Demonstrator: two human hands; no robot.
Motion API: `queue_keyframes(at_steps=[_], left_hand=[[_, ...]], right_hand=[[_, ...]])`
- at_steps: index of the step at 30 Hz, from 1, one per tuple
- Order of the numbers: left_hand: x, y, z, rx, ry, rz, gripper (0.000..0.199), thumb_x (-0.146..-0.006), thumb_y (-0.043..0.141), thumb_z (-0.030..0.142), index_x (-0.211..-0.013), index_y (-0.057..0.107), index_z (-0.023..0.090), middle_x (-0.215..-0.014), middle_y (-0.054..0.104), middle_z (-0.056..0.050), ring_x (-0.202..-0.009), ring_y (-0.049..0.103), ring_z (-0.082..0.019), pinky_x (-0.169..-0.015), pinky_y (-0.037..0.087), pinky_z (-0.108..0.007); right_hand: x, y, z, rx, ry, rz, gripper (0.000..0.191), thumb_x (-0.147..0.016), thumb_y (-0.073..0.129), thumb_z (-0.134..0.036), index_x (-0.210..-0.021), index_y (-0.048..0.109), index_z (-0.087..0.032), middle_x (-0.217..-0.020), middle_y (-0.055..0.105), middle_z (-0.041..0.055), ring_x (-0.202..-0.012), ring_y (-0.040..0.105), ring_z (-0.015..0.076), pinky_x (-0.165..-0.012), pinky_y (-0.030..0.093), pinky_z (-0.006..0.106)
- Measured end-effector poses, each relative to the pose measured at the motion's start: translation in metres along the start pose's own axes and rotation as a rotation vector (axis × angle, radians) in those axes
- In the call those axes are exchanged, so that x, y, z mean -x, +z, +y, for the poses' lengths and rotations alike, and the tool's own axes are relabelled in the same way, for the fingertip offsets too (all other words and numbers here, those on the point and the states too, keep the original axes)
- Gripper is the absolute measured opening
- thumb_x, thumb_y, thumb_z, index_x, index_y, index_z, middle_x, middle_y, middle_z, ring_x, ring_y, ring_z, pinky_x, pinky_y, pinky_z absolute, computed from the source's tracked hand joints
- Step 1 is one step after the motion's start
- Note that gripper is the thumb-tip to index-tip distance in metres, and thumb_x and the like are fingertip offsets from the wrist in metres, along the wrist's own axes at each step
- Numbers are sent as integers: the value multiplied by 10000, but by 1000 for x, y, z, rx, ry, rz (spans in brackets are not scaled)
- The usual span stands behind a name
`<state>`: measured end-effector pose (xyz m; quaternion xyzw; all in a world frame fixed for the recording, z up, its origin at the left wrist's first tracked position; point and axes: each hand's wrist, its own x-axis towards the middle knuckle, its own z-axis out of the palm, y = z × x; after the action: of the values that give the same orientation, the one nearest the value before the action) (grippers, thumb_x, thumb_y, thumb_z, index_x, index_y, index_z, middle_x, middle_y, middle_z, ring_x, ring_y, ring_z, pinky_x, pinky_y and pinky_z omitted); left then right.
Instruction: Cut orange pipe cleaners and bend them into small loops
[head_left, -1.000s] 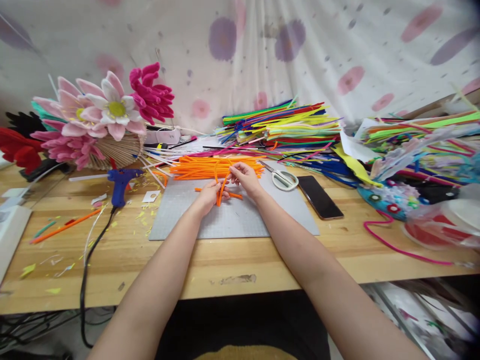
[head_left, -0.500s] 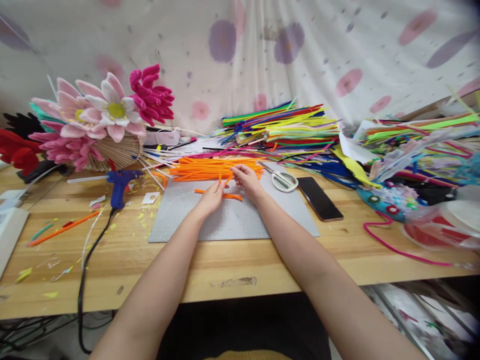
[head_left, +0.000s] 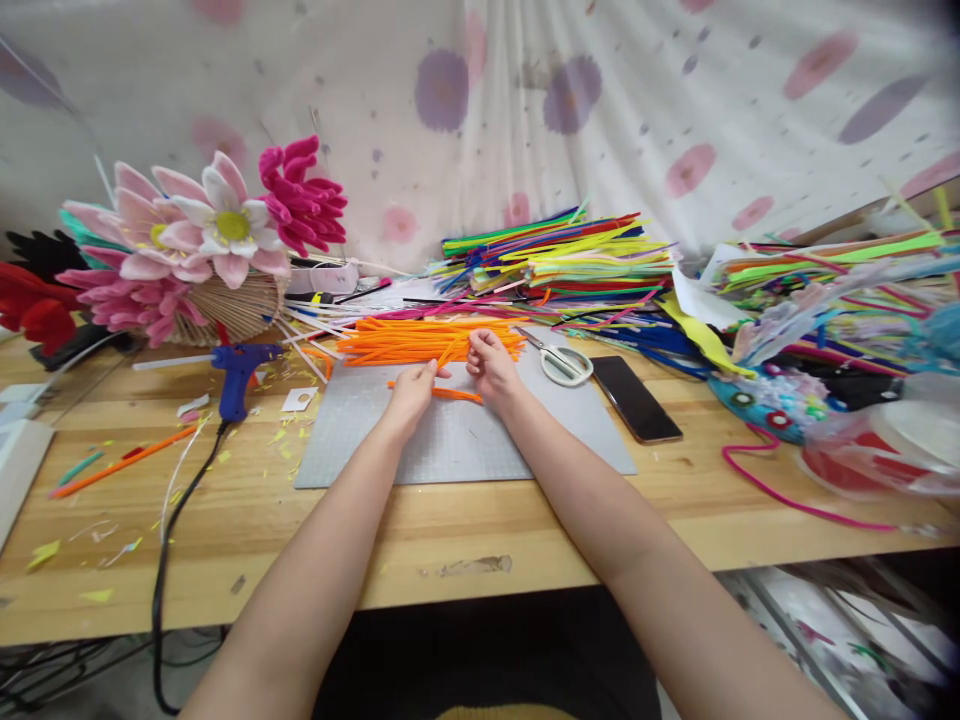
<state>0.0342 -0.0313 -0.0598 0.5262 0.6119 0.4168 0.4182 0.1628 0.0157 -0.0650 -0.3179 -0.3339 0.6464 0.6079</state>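
My left hand is closed on an orange pipe cleaner above the grey cutting mat. The fingers of my right hand are pinched together at the other end of that pipe cleaner. Behind both hands a bundle of orange pipe cleaners lies across the back of the mat. A short orange piece rests on the mat between my hands, partly hidden by the left one.
Right of my hands lie scissors and a black phone. A blue glue gun with its cable sits left of the mat. Fuzzy flowers stand back left, and multicoloured pipe cleaners are piled behind.
My hands have moved slightly apart, the left one to the left. The orange loop between them is now drawn out into a slanting length.
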Motion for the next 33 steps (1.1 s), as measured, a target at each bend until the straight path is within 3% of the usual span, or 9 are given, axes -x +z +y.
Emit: queue_keyframes(at_steps=[3, 7, 10, 14, 18, 23, 28, 31, 33], left_hand=[[-1, 1, -2, 1, 72, 38, 343, -819, 413, 363, -745, 658, 134, -658, 603, -27, -679, 543, -133, -662, 393, -237], [-7, -7, -9, -205, 160, 108, 333, -843, 377, 319, -742, 645, 149, -817, 659, -56, -815, 576, -164, -756, 392, -259], [-10, -21, -9, -435, 166, 152, 374, -872, 325, 345, -812, 650, 170, -872, 665, -62, -839, 583, -188, -746, 391, -279], [-10, -34, -6, -630, 173, 149, 384, -892, 293, 346, -898, 643, 188, -938, 668, -63, -875, 589, -198, -735, 386, -278], [-11, -33, -8, -710, 165, 125, 379, -898, 290, 340, -915, 638, 192, -972, 665, -64, -912, 587, -195, -736, 384, -267], [-10, -27, -11, -755, 169, 102, 385, -897, 284, 382, -912, 634, 221, -974, 667, -46, -912, 589, -196, -704, 380, -264], [-9, -26, -9, -746, 205, 110, 393, -896, 271, 415, -924, 624, 244, -980, 667, -21, -910, 592, -189, -686, 372, -258], [-12, -26, -8, -760, 193, 127, 391, -899, 267, 407, -954, 618, 244, -990, 665, -25, -906, 594, -192, -676, 369, -260], [-13, -26, -9, -777, 176, 149, 395, -901, 262, 402, -964, 618, 243, -984, 666, -31, -897, 596, -195, -671, 369, -261]], right_hand=[[1, 5, 0, 38, 8, 60, 237, -615, 651, -254, -695, 435, -197, -496, 373, -103, -387, 305, 21, -366, 212, 141], [-6, -6, -21, 376, -50, 93, 114, -707, 564, -257, -736, 477, -190, -553, 473, -67, -428, 399, 40, -410, 307, 155], [-13, -33, -51, 794, -44, 149, 56, -725, 516, -185, -781, 513, -182, -644, 558, -18, -520, 499, 76, -494, 391, 197], [-11, -75, -83, 1621, -4, 200, 100, -675, 554, -143, -767, 588, -163, -812, 629, 81, -771, 579, 195, -677, 438, 310], [-4, -94, -87, 2000, 64, 241, 251, -726, 511, -183, -946, 605, -104, -1019, 599, 188, -968, 548, 290, -787, 422, 377], [0, -92, -78, 2040, 82, 371, 452, -754, 517, -279, -1128, 522, -27, -1108, 530, 265, -1068, 498, 335, -828, 402, 414], [2, -100, -91, 1967, 148, 288, 243, -681, 585, -305, -830, 645, -122, -841, 620, 158, -857, 590, 289, -693, 430, 363], [4, -107, -103, 1677, 92, 276, 177, -624, 632, -325, -673, 616, -156, -637, 589, 59, -647, 568, 197, -587, 411, 299], [4, -106, -104, 1289, 39, 227, 184, -608, 655, -315, -685, 597, -157, -611, 568, 24, -578, 530, 138, -560, 401, 266]])
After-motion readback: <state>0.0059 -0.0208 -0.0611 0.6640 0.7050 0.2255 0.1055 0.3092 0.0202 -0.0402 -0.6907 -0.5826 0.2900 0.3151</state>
